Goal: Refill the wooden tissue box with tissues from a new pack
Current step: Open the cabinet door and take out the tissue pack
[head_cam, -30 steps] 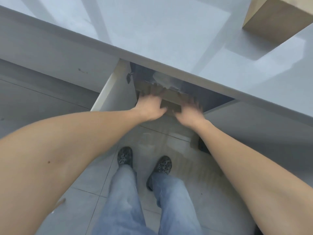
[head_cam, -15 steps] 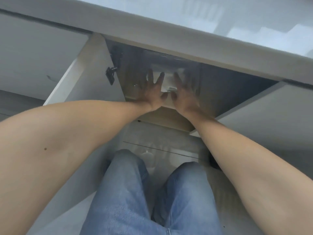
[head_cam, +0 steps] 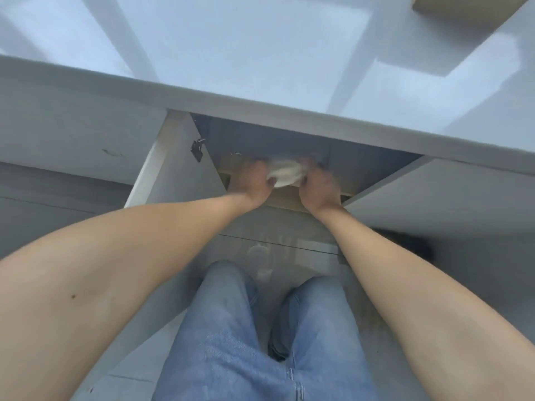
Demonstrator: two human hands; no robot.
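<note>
Both my hands reach into the open cabinet under the grey countertop. My left hand (head_cam: 254, 182) grips the left end of a white tissue pack (head_cam: 285, 173), and my right hand (head_cam: 318, 188) grips its right end. The pack sits at the front edge of the cabinet shelf (head_cam: 283, 199), partly blurred, its far side hidden in shadow. The wooden tissue box (head_cam: 460, 10) stands on the countertop at the top right, cut off by the frame edge.
The grey countertop (head_cam: 260, 53) overhangs the cabinet opening. The left cabinet door (head_cam: 170, 175) stands open with a hinge (head_cam: 197, 149) showing; the right door (head_cam: 434, 204) is open too. My jeans-clad knees (head_cam: 260, 328) are bent over the tiled floor.
My hands were spread flat inside the cabinet; they have now closed on the tissue pack and drawn it toward the shelf's front edge. The camera has tilted up, bringing the wooden box back into view.
</note>
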